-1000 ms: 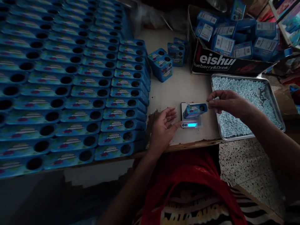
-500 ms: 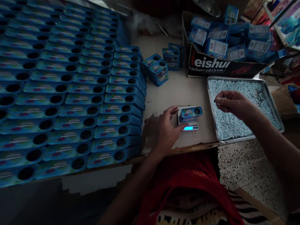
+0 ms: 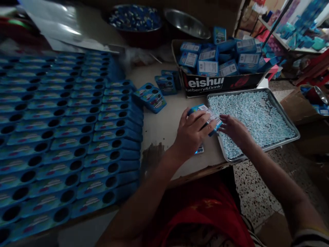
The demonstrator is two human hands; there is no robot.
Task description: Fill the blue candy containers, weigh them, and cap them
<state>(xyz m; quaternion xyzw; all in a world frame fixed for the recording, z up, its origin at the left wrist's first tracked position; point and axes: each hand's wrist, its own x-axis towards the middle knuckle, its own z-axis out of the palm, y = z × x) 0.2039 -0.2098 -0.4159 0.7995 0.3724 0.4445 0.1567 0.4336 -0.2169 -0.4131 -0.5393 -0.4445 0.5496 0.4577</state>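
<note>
On the counter (image 3: 167,118) left of the metal tray (image 3: 272,145), a digital scale (image 3: 200,150) shows one corner, the rest hidden by the left hand (image 3: 191,132). Its fingers grasp a blue printed box (image 3: 214,117), long axis slanting toward the tray, where the right hand (image 3: 235,128), fingers loosely parted, meets its end; contact is unclear. Beyond the tray: a black carton (image 3: 223,84).

"Any metal?"
"From my remote screen I see a shiny metal tray (image 3: 284,142) at three o'clock and a polished metal bowl (image 3: 187,24) near one."
"And the rest?"
"A smooth-faced held box (image 3: 202,107) at three, cardboard carton (image 3: 232,83) at two, matt cloth apron (image 3: 191,206) near five."
</note>
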